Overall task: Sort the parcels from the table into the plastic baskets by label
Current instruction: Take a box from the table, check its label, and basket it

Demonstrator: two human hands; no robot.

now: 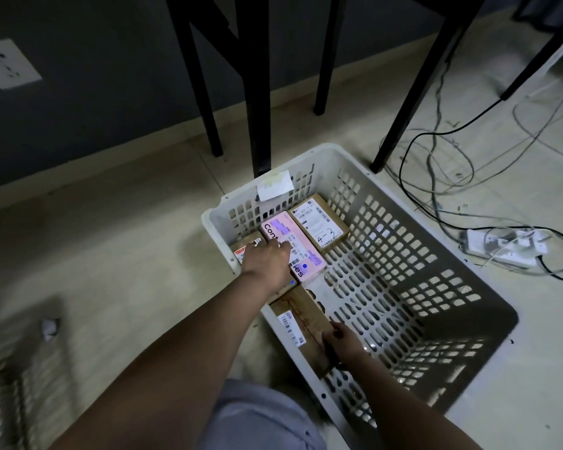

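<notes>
A white plastic basket (403, 254) stands on the floor with a paper tag on its far rim. Inside lie a pink box (301, 241), a brown parcel marked "4-3" (319, 222), a small brown parcel (246, 243) at the left wall, and a long brown parcel (301, 316) along the near-left wall. My left hand (267, 259) reaches in, its fingers resting on the pink box and the small parcel. My right hand (342, 342) grips the near end of the long brown parcel.
Black table and chair legs (260, 92) stand just beyond the basket. A power strip (504, 248) and loose cables (436, 151) lie on the floor at right. Part of another white basket (0, 414) shows at the bottom left. A crumpled scrap (49, 328) lies on the floor.
</notes>
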